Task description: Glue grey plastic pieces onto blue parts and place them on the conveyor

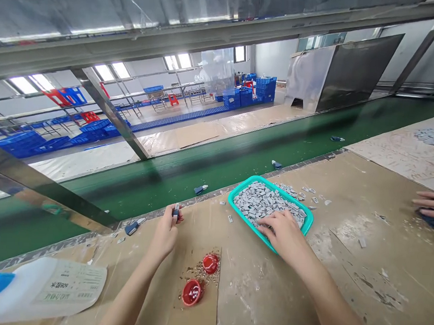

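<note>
Clip pinched between fingertips of left hand.

Basket: teal plastic, smooth. Small pieces: grey, matt. Conveyor belt: green, matt. Table covering: brown cardboard, scuffed. Caps: red plastic, glossy. Jug: white plastic, paper label.

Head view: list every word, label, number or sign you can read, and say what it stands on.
On the white jug lying at lower left, the label: several printed lines, too blurred to read.
On the small part in the left hand: no readable marking.
On the grey pieces in the teal basket: nothing readable.
On the blue crates far back: nothing legible.
</note>
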`<state>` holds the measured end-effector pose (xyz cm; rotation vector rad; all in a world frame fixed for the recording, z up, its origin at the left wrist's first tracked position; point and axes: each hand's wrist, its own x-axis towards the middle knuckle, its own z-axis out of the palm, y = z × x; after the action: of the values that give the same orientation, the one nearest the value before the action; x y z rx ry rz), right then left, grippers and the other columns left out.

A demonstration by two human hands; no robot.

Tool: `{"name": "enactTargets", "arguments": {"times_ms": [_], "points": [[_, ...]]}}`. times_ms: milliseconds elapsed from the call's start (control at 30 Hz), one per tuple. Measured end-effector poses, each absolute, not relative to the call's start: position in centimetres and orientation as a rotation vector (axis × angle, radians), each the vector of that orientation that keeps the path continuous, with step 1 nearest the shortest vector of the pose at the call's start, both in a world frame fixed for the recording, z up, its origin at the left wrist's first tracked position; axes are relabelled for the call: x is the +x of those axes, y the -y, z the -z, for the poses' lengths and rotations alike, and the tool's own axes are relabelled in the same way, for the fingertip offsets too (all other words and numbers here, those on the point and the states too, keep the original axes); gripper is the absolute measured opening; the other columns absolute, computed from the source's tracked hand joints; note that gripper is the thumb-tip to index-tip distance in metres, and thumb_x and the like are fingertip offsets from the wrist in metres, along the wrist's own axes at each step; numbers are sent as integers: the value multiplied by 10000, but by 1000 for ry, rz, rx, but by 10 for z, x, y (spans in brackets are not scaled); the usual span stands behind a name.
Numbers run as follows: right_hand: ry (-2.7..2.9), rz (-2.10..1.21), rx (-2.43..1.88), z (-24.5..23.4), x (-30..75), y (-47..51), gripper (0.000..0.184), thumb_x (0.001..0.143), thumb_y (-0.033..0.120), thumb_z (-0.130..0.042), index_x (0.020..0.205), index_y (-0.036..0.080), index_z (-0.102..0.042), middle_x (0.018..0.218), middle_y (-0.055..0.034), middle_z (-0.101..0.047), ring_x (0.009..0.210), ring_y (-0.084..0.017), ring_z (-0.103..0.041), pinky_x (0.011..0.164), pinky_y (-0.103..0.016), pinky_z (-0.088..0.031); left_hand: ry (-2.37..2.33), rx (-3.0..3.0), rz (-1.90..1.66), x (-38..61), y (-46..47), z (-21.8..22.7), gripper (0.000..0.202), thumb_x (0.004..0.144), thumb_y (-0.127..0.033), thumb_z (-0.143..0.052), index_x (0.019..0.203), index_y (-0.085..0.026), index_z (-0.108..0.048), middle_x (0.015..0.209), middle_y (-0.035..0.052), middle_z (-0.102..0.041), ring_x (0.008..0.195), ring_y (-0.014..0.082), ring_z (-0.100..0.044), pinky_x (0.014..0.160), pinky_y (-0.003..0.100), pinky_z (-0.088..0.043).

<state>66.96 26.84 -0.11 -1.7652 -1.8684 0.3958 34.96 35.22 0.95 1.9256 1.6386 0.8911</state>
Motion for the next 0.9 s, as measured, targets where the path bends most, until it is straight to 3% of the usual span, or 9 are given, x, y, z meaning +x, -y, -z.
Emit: {"name": "enactTargets", "arguments": {"times_ms": [100, 200, 400, 600, 767, 900], "points": [[1923, -361, -1792, 2, 665, -268, 169, 853, 241, -555, 893, 246, -719, 851, -88, -639, 876, -283, -497, 742, -392, -429, -1781, 2012, -814, 339, -385, -7, 280, 852, -174, -355, 1105, -175, -474, 900, 77, -600, 819, 217, -608, 788, 387, -461], [1934, -361, -1791, 3, 666, -269, 157, 855, 206, -542, 847, 231, -696, 852, -85, -624, 876, -281, -496, 741, -389, -427, -1882, 2098, -762, 334, -413, -2, 343, 874, -187, -399, 1213, -151, -441, 1039, 125, -601, 934, 247, -596, 816, 425, -448], [1839, -403, -1674, 0, 663, -270, 181, 890, 141, -444, 800, 191, -592, 866, -72, -609, 862, -259, -496, 707, -366, -424, -1903, 2313, -712, 343, -451, 6, 387, 874, -300, -514, 1236, -172, -469, 1234, 107, -513, 1093, 258, -514, 900, 495, -413], [1573, -646, -1341, -24, 646, -260, 267, 942, 223, -391, 1165, 235, -538, 979, -54, -591, 908, -203, -545, 769, -324, -438, -1785, 2405, -573, 355, -454, 8, 264, 855, -311, -548, 1067, -156, -578, 1112, 79, -583, 995, 221, -562, 852, 454, -447], [1369, -1185, -1080, -20, 616, -247, 136, 856, 316, -581, 892, 223, -672, 854, -20, -664, 781, -175, -609, 688, -271, -480, -1714, 2309, -736, 360, -427, -1, 237, 867, -261, -511, 1070, -157, -573, 1080, 86, -594, 1021, 229, -546, 889, 461, -423], [1209, -1404, -1068, -3, 591, -243, 152, 768, 338, -683, 784, 187, -685, 809, -26, -690, 711, -168, -618, 634, -256, -481, -1583, 2161, -946, 368, -364, -25, 251, 898, -252, -400, 1110, -198, -522, 1127, 86, -588, 1062, 197, -549, 910, 361, -450]]}}
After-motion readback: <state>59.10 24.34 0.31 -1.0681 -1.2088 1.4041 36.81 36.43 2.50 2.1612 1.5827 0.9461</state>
